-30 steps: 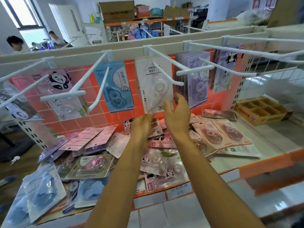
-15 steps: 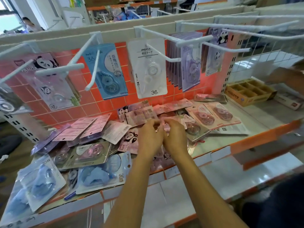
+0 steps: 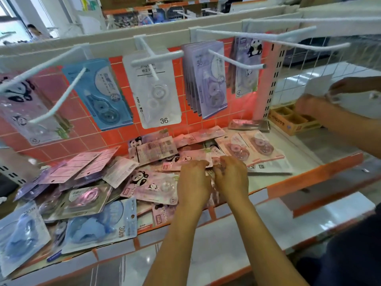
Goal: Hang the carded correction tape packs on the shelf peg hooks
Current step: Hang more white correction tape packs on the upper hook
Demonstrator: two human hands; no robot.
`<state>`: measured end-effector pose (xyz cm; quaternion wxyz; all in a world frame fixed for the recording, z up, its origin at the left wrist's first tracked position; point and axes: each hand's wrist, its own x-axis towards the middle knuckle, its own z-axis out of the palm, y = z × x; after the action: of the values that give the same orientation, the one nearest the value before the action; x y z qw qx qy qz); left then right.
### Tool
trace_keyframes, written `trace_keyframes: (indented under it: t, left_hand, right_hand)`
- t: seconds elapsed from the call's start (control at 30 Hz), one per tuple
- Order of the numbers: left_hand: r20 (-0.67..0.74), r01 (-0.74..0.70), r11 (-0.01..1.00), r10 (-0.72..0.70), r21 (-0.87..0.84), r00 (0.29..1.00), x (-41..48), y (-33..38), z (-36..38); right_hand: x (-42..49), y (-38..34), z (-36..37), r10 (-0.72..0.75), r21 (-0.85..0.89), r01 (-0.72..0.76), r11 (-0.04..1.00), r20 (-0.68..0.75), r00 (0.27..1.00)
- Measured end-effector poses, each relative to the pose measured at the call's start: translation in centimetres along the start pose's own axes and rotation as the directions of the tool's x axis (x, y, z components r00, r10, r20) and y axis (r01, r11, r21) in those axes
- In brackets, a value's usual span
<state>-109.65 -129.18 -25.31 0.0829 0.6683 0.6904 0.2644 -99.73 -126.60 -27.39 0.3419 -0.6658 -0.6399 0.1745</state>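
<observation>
Both hands have dropped from the hung white pack (image 3: 156,93) to the loose pile (image 3: 144,182) at centre. Left hand (image 3: 192,182) and right hand (image 3: 232,178), fingers curled, pinch a pink pack (image 3: 207,163). Lifting may drag neighbours over the shelf lip (image 3: 268,189) at 5 o'clock. Peg hooks (image 3: 235,60) jut at 12 o'clock; another person's arm (image 3: 340,120) crowds 3 o'clock.

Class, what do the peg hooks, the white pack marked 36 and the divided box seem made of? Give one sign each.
Peg hooks: probably white-coated metal wire; thin, stiff, white rods. White pack marked 36: matte card with a clear plastic blister; the tape shows through. Divided box: matte brown cardboard; thin partitions.
</observation>
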Motion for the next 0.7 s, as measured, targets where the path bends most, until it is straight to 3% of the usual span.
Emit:
trace_keyframes:
  t: [0.33,0.5,0.7]
  left_hand:
    - [0.101,0.049,0.986,-0.066,0.157,0.993,-0.2,1.7,4.0]
    - [0.064,0.047,0.983,-0.059,0.18,0.996,-0.6,1.8,4.9]
    - [0.061,0.082,0.984,-0.093,0.155,0.994,-1.1,2.4,4.4]
  right_hand:
    - [2.1,3.7,-1.6,0.117,0.011,-0.12,0.993,0.163,0.98]
    - [2.5,4.6,-2.2,0.18,0.163,-0.216,0.963,0.209,0.961]
    - [3.2,5.2,-2.9,0.315,0.389,-0.402,0.829,0.268,0.91]
